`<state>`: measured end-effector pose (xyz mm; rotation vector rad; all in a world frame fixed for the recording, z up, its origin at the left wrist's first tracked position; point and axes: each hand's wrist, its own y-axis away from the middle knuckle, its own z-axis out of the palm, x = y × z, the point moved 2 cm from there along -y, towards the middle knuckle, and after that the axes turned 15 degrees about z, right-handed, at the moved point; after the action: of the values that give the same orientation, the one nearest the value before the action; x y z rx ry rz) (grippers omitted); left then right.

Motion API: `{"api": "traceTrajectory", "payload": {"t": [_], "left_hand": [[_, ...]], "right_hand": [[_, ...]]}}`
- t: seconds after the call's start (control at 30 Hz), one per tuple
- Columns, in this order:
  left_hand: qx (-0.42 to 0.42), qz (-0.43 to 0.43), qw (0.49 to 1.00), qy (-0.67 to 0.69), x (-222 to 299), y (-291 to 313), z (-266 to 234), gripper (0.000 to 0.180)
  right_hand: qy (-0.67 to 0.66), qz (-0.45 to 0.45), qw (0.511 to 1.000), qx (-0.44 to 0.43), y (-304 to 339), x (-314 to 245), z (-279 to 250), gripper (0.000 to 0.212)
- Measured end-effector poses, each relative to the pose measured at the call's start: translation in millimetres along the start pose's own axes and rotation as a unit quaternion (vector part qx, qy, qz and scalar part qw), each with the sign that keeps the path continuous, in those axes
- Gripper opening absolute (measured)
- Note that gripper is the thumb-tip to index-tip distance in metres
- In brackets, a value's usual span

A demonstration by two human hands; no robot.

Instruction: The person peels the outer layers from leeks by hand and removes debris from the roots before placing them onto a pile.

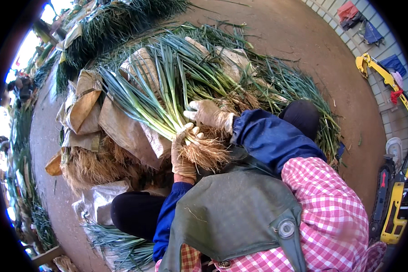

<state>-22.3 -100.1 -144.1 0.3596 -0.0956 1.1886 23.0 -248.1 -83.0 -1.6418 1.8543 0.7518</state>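
My left hand (182, 154), in a pale work glove, is closed around a bunch of green onions (161, 115) just above the roots. Its long green leaves fan out to the upper left, and the shaggy tan roots (206, 152) hang to the right of my glove. My right hand (208, 114), gloved alike, reaches in from the right with bent fingers closed at the edge of the bunch, against a green onion stalk (184, 93). More green onions (208, 81) lie in a heap just beyond, roots toward me.
Tan sacking (124, 127) wraps other root bundles (97, 165) at my left. Leafy stacks (118, 29) stand at the far left. More leaves (122, 245) lie beside my left knee. A yellow machine (393, 215) stands at the right by the tiled wall (387, 109).
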Motion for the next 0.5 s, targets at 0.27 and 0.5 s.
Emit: {"api": "traceTrajectory", "payload": {"t": [0.27, 0.5], "left_hand": [[-0.003, 0.022, 0.999, -0.025, 2.1, 7.9, 22.5, 0.041], [0.008, -0.01, 0.999, -0.045, -4.9, -1.5, -3.6, 0.026]], "right_hand": [[-0.387, 0.203, 0.84, -0.322, 57.8, -10.1, -34.0, 0.023], [-0.164, -0.005, 0.961, -0.221, 53.1, -21.8, -34.2, 0.024]]}}
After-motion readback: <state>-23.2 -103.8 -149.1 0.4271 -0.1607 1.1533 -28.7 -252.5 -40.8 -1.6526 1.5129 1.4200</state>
